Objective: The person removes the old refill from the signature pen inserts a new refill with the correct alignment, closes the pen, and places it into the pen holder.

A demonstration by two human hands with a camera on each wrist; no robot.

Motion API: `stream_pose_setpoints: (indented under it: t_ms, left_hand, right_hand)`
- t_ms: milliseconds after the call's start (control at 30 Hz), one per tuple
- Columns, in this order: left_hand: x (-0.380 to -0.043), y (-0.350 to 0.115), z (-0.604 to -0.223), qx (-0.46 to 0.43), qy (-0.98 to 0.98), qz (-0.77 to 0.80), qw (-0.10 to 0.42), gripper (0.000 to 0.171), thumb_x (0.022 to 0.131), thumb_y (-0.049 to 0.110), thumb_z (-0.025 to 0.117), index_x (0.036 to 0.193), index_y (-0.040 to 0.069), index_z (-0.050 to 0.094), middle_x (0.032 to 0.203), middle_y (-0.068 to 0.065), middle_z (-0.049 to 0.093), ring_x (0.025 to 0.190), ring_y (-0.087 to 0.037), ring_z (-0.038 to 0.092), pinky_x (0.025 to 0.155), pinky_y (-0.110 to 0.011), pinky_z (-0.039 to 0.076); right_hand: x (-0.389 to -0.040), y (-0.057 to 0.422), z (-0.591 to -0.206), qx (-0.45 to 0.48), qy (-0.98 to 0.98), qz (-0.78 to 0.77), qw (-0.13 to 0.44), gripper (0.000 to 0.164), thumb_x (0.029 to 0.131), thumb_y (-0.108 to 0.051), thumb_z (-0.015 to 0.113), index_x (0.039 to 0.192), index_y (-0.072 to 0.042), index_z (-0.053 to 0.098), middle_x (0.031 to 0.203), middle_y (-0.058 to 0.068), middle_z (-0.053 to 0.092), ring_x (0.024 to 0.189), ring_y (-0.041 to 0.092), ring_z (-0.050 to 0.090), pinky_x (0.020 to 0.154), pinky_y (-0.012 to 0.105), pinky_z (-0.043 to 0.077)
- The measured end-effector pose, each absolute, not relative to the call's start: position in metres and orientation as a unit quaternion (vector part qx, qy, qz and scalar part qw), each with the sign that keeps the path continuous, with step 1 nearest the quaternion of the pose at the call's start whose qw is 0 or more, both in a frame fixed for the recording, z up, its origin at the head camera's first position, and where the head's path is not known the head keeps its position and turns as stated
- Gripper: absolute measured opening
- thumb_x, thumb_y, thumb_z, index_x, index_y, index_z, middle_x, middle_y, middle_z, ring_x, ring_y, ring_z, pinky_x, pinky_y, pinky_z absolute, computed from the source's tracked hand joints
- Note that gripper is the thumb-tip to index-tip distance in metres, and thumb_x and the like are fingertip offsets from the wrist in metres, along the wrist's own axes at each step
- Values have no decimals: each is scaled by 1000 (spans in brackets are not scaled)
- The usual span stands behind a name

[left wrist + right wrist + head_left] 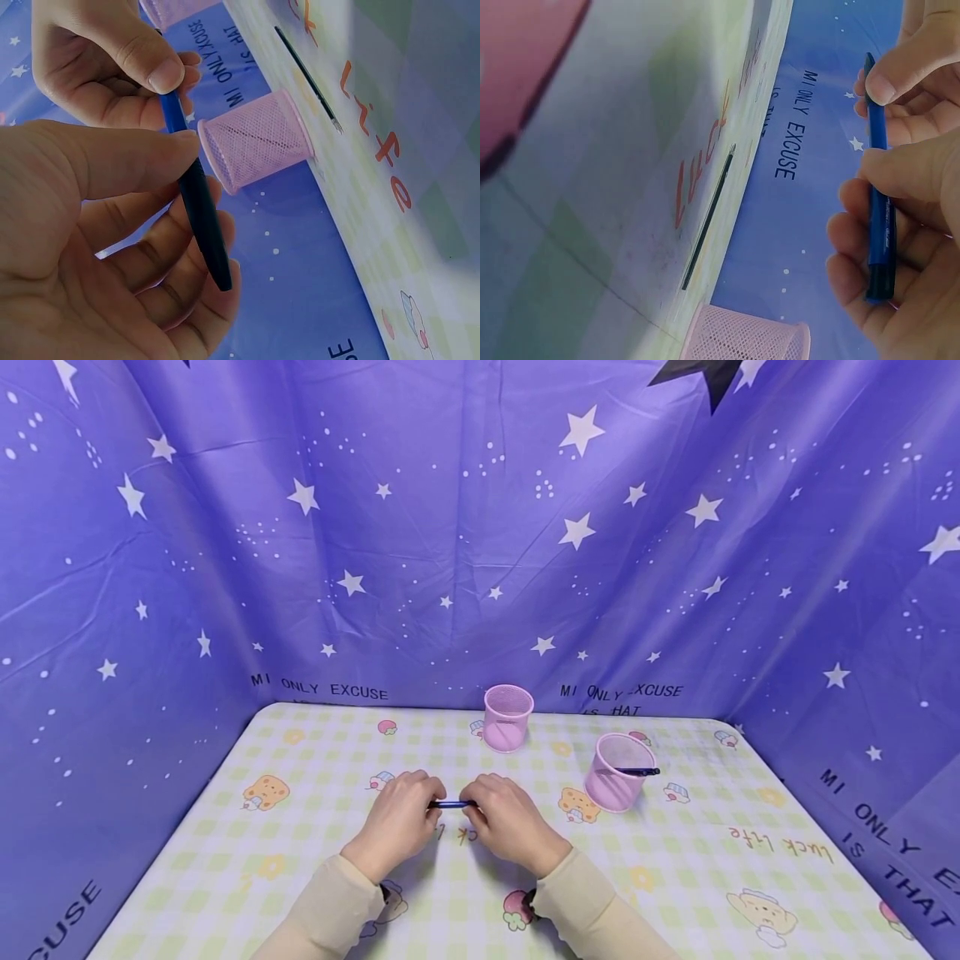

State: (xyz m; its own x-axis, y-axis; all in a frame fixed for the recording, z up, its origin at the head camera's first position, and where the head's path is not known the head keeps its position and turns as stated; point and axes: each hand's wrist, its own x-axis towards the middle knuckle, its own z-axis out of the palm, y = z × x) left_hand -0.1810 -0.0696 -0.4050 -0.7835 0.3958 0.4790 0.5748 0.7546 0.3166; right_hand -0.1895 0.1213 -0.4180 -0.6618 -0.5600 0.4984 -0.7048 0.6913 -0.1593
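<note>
Both hands hold one blue ballpoint pen [450, 804] crosswise above the table. My left hand [401, 817] pinches the dark tapered end between thumb and fingers. The other end of the barrel is gripped by my right hand [512, 818], its thumb lying along the pen [881, 225]. In the left wrist view a thin dark pen refill [306, 75] with a metal tip lies on the tablecloth. The same refill [709, 217] shows in the right wrist view; from the head it cannot be made out.
A pink mesh pen cup [506, 731] stands at the table's back edge. Another pink cup [615, 785], to the right, has a dark pen [639, 771] leaning out over its rim. Purple star-patterned curtains [450, 527] surround the checked table [225, 860].
</note>
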Motion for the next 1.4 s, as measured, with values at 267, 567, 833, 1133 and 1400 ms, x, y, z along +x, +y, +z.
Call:
stream_pose_setpoints:
  t_ms: [267, 567, 833, 1133, 1400]
  left_hand:
    - [-182, -70, -407, -279, -913, -227, 194, 17, 71, -2, 72, 78, 13, 68, 73, 1, 59, 66, -14, 52, 63, -32, 43]
    - [-181, -69, -407, -280, -913, -227, 190, 18, 71, -3, 74, 79, 13, 68, 73, 3, 59, 66, -14, 52, 63, -31, 42]
    - [-181, -68, -407, -281, -913, -233, 183, 18, 71, -3, 73, 77, 13, 67, 72, 3, 58, 66, -14, 51, 64, -32, 42]
    - [-181, -70, -406, -273, -918, -231, 173, 18, 72, -4, 71, 76, 13, 66, 72, 3, 58, 67, -13, 51, 65, -31, 44]
    - [-183, -74, -405, -272, -918, -233, 167, 20, 72, -6, 72, 75, 12, 64, 72, 0, 58, 68, -15, 53, 65, -33, 44]
  right_hand:
    - [-189, 120, -419, 359, -893, 167, 212, 10, 83, -8, 68, 88, -16, 65, 81, -11, 57, 75, 8, 52, 69, 28, 45]
    - [-187, 118, -418, 365, -891, 168, 212, 10, 83, -8, 69, 89, -15, 66, 81, -10, 57, 75, 8, 53, 69, 28, 45]
    - [-186, 117, -418, 368, -890, 167, 213, 11, 83, -8, 69, 90, -15, 67, 82, -10, 59, 77, 8, 54, 71, 28, 46]
    - [-186, 119, -416, 354, -894, 178, 210, 9, 83, -13, 71, 90, -15, 66, 83, -10, 58, 77, 6, 53, 70, 28, 46]
    - [-187, 122, -416, 350, -897, 171, 210, 7, 84, -15, 69, 90, -17, 66, 83, -11, 57, 77, 6, 52, 70, 28, 46]
